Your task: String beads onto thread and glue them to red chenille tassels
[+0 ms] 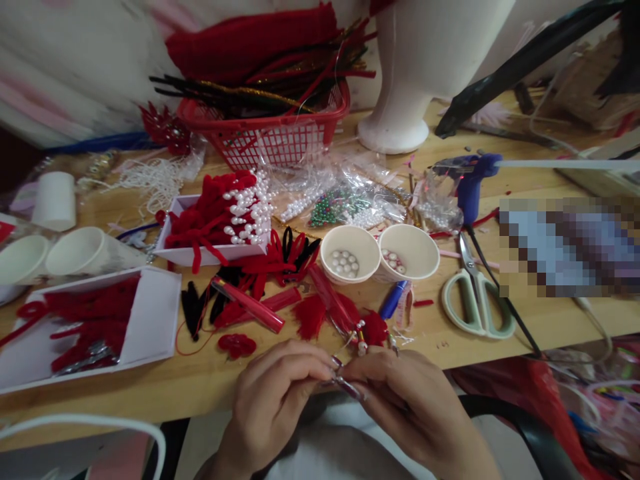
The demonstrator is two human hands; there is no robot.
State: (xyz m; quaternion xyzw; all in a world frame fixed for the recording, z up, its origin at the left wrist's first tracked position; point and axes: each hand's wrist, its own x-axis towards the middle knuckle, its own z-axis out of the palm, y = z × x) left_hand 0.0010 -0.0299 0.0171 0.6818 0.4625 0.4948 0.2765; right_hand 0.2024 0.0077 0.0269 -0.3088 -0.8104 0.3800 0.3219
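Note:
Both hands meet at the front edge of the wooden table. My left hand (280, 393) is closed in a pinch, its fingertips against those of my right hand (407, 400), which pinches too. Whatever sits between the fingertips is small and mostly hidden; a thin pale strand shows just above them. Right behind the fingers lie red tassels (309, 315) and a small piece with white beads (361, 337). A red flower (237, 345) lies beyond my left hand. Two paper cups, one with white beads (345, 264) and one with pinkish beads (393, 261), stand farther back.
Green-handled scissors (475, 303) and a blue glue gun (470, 183) lie at the right. White boxes (150, 320) of red fuzzy pieces stand at the left. Behind them are a red basket (270, 130), bead bags (350, 200) and a white stand (395, 133).

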